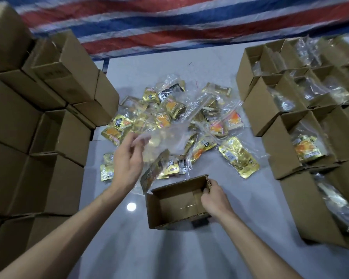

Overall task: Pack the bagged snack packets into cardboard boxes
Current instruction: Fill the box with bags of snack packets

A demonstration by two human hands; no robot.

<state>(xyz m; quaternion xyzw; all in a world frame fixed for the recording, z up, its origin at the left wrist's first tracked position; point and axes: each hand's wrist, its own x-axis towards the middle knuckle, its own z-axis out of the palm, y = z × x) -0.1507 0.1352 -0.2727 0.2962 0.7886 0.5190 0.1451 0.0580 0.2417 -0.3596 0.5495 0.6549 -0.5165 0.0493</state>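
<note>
An open, empty cardboard box (169,216) sits on the pale floor in front of me. My right hand (215,198) grips its right wall, fingers curled over the rim. My left hand (127,158) holds up a clear plastic bag of gold snack packets (159,158), which hangs blurred just above the box's far left corner. Behind it lies a pile of several bagged gold and orange snack packets (189,121) spread on the floor.
Stacked empty cardboard boxes (38,117) rise on the left. On the right stand rows of open boxes (302,121) holding bagged packets. A red, white and blue striped tarp (169,23) covers the far floor. Bare pale floor (169,254) lies near me.
</note>
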